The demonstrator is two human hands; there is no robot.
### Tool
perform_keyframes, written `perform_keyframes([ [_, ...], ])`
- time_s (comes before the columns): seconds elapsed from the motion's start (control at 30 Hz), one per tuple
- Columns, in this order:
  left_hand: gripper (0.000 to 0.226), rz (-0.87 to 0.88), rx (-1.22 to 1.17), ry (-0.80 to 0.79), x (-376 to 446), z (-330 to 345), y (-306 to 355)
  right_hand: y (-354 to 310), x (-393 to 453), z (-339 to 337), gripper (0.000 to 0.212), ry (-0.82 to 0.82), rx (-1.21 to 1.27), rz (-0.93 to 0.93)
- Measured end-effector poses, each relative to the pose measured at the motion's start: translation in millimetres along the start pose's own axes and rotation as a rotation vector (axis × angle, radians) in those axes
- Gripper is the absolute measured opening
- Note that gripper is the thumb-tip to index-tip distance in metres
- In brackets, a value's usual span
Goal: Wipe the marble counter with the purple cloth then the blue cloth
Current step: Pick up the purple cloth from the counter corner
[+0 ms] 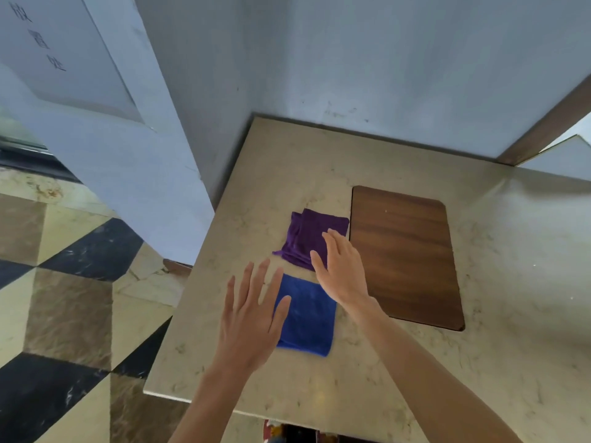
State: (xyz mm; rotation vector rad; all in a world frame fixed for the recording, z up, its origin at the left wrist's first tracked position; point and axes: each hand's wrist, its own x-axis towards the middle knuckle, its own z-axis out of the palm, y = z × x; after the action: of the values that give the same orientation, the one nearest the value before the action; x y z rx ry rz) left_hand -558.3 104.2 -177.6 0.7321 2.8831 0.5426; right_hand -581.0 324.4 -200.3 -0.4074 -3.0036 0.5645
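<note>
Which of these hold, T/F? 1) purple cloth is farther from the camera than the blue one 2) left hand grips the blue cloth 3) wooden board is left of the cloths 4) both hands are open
1) True: the purple cloth lies beyond the blue cloth.
2) False: the left hand is spread open, gripping nothing.
3) False: the wooden board is right of the cloths.
4) True: the right hand is open too, over the purple cloth.

Wooden board [404, 254]; checkered floor [64, 298].
</note>
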Motion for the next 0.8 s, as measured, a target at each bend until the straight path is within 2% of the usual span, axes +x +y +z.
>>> perform_keyframes([
  [0.27, 0.059, -0.006, 0.083, -0.052, 32, 32, -23, -13, 55, 59, 0.063, -0.042, 0.006, 0.044],
  [0.4, 0.062, -0.031, 0.098, -0.065, 37, 42, -38, -27, 68, 88, 0.081, 0.003, -0.113, 0.155],
  [0.57, 0.058, -0.033, 0.115, -0.065, 40, 53, -51, -34, 86, 110, 0.098, -0.028, -0.171, 0.262],
  [0.67, 0.057, -0.032, 0.121, -0.067, 41, 58, -55, -36, 91, 116, 0.097, 0.013, -0.178, 0.304],
  [0.8, 0.057, -0.045, 0.104, -0.071, 42, 61, -55, -32, 92, 120, 0.083, 0.078, -0.168, 0.328],
])
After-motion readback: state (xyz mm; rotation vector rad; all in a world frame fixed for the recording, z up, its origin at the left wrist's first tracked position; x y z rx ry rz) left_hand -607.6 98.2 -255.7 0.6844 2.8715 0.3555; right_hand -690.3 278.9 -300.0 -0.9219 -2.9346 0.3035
